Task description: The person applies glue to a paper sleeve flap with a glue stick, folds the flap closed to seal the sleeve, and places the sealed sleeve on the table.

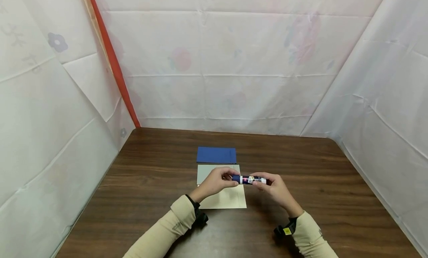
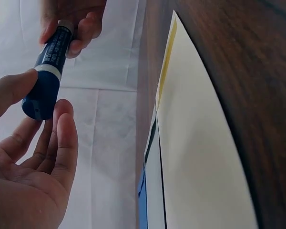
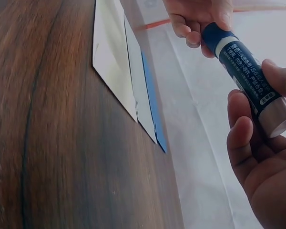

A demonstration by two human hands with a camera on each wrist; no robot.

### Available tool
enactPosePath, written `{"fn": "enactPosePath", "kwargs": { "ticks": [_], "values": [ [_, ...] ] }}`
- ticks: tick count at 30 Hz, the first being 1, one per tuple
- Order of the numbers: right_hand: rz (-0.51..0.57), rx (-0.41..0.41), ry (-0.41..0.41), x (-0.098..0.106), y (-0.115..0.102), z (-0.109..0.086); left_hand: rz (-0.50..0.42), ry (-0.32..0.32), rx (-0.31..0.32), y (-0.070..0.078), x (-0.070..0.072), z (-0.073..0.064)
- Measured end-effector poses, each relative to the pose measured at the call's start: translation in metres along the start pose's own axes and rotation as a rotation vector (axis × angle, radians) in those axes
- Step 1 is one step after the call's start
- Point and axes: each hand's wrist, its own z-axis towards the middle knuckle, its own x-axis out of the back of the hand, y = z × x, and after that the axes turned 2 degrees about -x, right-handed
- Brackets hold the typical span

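Between both hands a dark blue glue stick (image 1: pixel 250 180) with a printed label is held level above the table. My left hand (image 1: pixel 217 181) pinches its blue cap (image 2: pixel 42 98) between thumb and fingers. The white base end (image 3: pixel 277 117) is gripped by my right hand (image 1: pixel 275 187). Beneath and behind the left hand lie three envelopes in a column: a cream envelope (image 1: pixel 223 199) nearest, a pale grey envelope (image 1: pixel 205 173) in the middle and a blue envelope (image 1: pixel 216 154) farthest. The left hand hides part of the cream and grey ones.
The envelopes lie on a dark wood-grain table (image 1: pixel 150 168). White sheeting (image 1: pixel 234 64) encloses the table at the back and on both sides. A red strip (image 1: pixel 113 61) runs down the back left corner. Each wrist wears a black camera band.
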Motion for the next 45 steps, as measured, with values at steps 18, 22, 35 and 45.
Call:
{"fn": "enactPosePath", "kwargs": {
  "ticks": [18,22,35,45],
  "values": [
    [0.064,0.048,-0.005,-0.021,-0.004,0.005,-0.036,0.037,0.002,-0.004,0.007,-0.013],
    [0.062,0.04,-0.005,-0.026,-0.008,0.01,-0.025,0.06,-0.003,-0.002,0.014,-0.013],
    [0.061,-0.016,-0.01,-0.028,-0.01,0.012,-0.016,0.058,-0.021,0.001,0.017,-0.015],
    [0.08,0.01,-0.057,-0.029,-0.004,0.011,-0.038,0.049,0.031,-0.006,0.015,-0.016]
  ]
}}
